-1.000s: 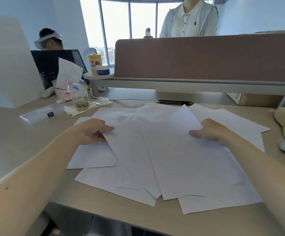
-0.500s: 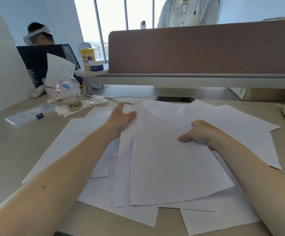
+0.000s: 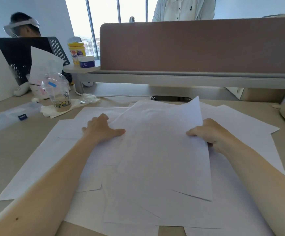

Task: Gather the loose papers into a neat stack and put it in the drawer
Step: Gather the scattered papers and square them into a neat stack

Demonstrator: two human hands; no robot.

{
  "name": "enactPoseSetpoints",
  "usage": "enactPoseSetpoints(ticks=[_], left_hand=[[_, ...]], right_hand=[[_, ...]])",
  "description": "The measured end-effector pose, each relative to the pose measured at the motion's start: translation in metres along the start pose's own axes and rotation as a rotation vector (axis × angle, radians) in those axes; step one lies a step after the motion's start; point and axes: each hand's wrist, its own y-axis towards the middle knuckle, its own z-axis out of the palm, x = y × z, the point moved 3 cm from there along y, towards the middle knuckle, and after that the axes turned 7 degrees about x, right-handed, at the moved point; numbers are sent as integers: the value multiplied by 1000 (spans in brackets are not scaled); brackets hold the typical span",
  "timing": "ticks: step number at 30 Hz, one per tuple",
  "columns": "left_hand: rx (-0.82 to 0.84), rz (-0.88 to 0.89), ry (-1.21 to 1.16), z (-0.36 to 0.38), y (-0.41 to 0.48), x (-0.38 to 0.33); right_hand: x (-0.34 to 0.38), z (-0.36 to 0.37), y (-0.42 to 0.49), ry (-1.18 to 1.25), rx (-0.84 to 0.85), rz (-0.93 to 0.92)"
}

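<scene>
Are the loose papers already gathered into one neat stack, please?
No, the papers lie fanned and overlapping across the desk, the left hand pressing on them and the right hand pinching the top sheet.

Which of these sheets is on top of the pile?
The big middle sheet, which the right hand pinches at its right edge. Nothing overlaps it and its far corner curls upward; the other sheets lie flat, partly beneath it.

I read nothing: labels on the yellow jar [image 3: 76, 52] and white tub [image 3: 86, 61] left of the partition [image 3: 197, 46], the blue tag [image 3: 22, 117] on the clear case [image 3: 4, 117], and the papers [image 3: 155, 159] were illegible.
</scene>
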Motion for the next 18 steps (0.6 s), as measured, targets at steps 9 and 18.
enactPoseSetpoints(ticks=[9,18], left_hand=[[182,174,-242,-6,-13,-12],[486,219,-304,-21,-37,-8]], right_hand=[[-1,-6,6,222,-45,-10],[-8,-11,2,184,-56,3]])
